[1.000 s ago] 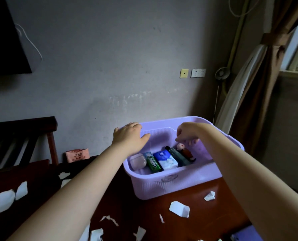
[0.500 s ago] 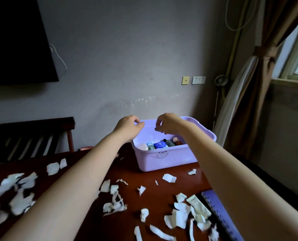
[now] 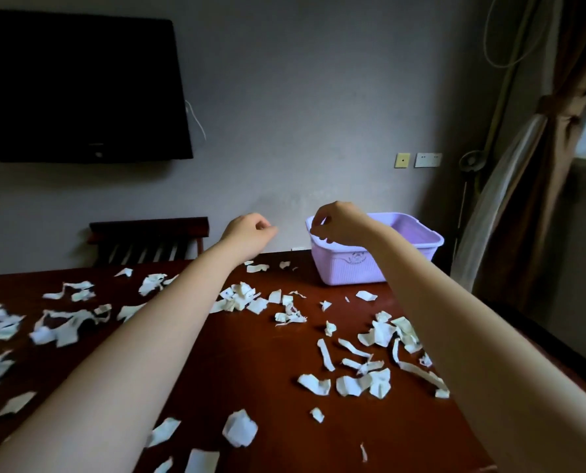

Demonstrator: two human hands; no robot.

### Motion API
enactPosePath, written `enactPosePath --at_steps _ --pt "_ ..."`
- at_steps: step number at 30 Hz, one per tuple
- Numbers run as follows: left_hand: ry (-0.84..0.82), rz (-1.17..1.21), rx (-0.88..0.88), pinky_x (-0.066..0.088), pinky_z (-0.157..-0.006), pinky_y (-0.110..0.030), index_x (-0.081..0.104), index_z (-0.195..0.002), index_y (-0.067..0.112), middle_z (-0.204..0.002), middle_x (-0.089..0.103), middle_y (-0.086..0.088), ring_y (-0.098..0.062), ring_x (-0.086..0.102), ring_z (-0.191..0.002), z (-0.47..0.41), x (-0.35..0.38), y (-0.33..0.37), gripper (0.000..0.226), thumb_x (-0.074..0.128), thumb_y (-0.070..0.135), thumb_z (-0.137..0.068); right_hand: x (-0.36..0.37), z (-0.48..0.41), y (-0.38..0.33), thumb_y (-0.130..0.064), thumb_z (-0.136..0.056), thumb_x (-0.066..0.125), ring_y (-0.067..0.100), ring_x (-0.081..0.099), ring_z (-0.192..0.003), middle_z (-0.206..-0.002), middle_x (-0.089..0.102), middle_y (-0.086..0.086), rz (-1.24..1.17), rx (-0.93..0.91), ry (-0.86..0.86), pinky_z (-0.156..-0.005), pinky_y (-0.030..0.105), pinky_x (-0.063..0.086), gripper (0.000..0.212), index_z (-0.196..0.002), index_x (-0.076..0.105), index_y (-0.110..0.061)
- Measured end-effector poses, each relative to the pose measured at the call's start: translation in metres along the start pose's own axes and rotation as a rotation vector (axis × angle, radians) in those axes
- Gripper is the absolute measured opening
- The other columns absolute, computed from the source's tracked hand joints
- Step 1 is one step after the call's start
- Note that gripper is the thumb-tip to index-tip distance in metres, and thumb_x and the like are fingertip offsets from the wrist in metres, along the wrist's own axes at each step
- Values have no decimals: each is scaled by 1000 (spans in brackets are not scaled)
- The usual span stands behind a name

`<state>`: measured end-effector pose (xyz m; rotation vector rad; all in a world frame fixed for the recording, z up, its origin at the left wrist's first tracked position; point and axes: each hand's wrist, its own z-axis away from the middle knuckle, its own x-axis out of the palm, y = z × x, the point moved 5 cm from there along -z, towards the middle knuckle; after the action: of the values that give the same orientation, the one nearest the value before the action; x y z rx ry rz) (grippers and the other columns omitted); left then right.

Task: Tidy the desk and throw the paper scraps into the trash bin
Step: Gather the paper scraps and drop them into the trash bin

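White paper scraps (image 3: 370, 384) lie scattered over the dark red wooden desk (image 3: 267, 363), from the left edge to the right edge. A lilac plastic basket (image 3: 349, 268) stands at the desk's far right; its contents are hidden from this angle. My left hand (image 3: 249, 233) hovers above the far edge of the desk, left of the basket, with loosely curled fingers and nothing in it. My right hand (image 3: 341, 223) hangs in front of the basket's left rim with its fingers drooping, and it holds nothing that I can see.
A dark chair back (image 3: 148, 237) stands behind the desk's far edge. On the wall at the upper left hangs a black television (image 3: 80, 87). A tied brown curtain (image 3: 540, 199) and a window are at the right. No trash bin is in view.
The view has pulled back from the basket, so more of the desk and its scraps shows. Both hands have come off the basket's rim and now hover apart.
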<state>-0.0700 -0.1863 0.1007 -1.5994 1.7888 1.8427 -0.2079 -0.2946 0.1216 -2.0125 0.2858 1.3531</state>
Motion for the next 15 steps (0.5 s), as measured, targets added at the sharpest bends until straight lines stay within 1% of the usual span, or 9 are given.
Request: enactPosePath --at_steps 1,2,4,7,9,11,12,14,15 --pt "2 -3 -4 40 -85 -28 62 -111 13 -119 60 -5 -21 54 -107 9 -7 -7 28 51 32 -92 3 6 -7 -18 -87 59 27 65 -94 -91 70 12 -7 -7 13 -82 27 47 10 -78 62 -22" --pt "11 -5 -11 42 -87 -29 61 -111 13 -119 60 -4 -21 54 -108 18 -15 -14 29 51 33 -92 5 11 -13 -18 -86 60 26 64 -93 -88 69 12 -12 -17 30 -83 28 47 7 -83 66 -20" --pt "34 -21 -33 44 -89 -31 61 -112 14 -120 59 -3 -21 54 -108 34 -30 -28 30 51 34 -92 9 22 -26 -18 -86 61 26 63 -90 -92 71 13 -23 -36 72 -84 30 49 13 -94 70 -12" --pt "43 -34 -45 41 -82 -29 61 -113 14 -118 59 -2 -18 53 -103 56 -46 -42 29 50 32 -93 16 44 -40 -17 -86 61 28 64 -90 -96 71 13 -48 -54 98 -84 33 51 17 -98 70 -8" --pt "38 -39 -39 39 -80 -29 62 -112 13 -115 60 -2 -16 52 -98 70 -51 -47 28 50 30 -93 19 59 -40 -17 -87 60 25 62 -86 -91 69 10 -37 -61 111 -74 26 48 16 -97 70 -9" --pt "27 -34 -24 40 -81 -30 63 -108 14 -114 60 -2 -16 53 -99 79 -51 -52 25 52 29 -92 20 74 -37 -17 -88 58 20 57 -83 -92 68 7 -14 -59 141 -64 20 41 17 -97 70 -10" --pt "20 -29 -16 41 -82 -30 64 -106 15 -114 60 -1 -16 54 -100 84 -49 -52 24 53 29 -91 20 82 -33 -16 -88 57 19 56 -83 -94 69 8 -12 -53 160 -65 20 41 18 -98 71 -10" --pt "-13 -17 -7 43 -82 -30 64 -103 15 -112 62 -1 -18 55 -99 90 -42 -51 22 54 30 -90 21 98 -23 -13 -89 56 27 60 -87 -97 70 13 -11 -33 182 -78 29 47 19 -97 71 -6" --pt "-37 -12 2 43 -82 -29 64 -102 16 -111 62 -1 -18 56 -98 92 -36 -49 22 54 30 -90 23 104 -17 -12 -88 55 31 61 -88 -97 70 15 2 -24 180 -82 35 48 20 -95 72 -5"
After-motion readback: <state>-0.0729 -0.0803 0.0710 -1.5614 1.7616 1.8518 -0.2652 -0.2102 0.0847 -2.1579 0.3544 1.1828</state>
